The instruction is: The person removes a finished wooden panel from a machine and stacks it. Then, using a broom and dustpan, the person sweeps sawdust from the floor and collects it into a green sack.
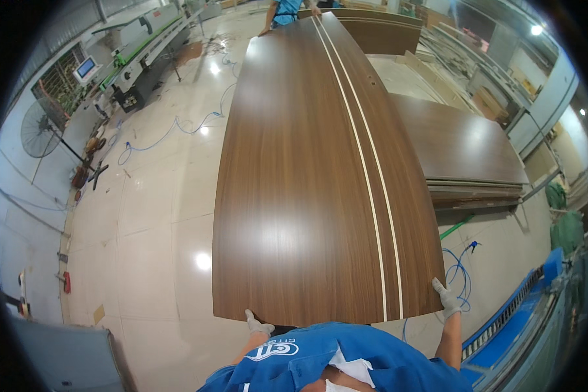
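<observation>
A large brown wood-grain door panel (287,176) with two thin pale stripes along its right side stretches away from me, held up flat. At its near edge, left of the middle, my gloved left hand (259,323) grips it, thumb on top and the other fingers hidden underneath. My gloved right hand (447,297) is closed on the near right corner, its palm against the side edge. At the far end a co-worker (286,13) in blue holds the same panel, one hand at each side.
On the right, a stack of brown panels (464,147) lies close to the held panel. Blue air hose (464,277) coils on the floor beside my right hand, near a blue roller conveyor (509,326). A long machine (137,52) and a standing fan (42,127) are at the left.
</observation>
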The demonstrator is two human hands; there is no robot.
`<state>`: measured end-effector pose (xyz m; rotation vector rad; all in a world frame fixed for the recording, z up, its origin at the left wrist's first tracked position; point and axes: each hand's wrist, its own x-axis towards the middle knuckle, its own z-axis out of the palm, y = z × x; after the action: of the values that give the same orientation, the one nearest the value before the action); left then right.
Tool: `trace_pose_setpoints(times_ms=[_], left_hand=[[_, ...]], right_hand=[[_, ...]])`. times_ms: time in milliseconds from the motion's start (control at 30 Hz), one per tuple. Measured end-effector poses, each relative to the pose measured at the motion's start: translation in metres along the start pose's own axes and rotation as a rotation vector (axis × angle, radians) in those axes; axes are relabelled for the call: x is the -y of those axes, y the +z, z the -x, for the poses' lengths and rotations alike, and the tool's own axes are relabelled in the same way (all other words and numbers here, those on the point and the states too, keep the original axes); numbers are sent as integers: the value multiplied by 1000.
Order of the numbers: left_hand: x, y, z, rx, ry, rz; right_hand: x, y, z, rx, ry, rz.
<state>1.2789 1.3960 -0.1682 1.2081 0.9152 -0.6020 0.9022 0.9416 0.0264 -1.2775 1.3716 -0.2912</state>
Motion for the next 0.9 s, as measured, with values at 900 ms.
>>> trace_pose_setpoints(times_ms=[900], left_hand=[[-546, 256, -364, 342, -192, -85]], right_hand=[[182, 537, 39, -458, 21, -272]])
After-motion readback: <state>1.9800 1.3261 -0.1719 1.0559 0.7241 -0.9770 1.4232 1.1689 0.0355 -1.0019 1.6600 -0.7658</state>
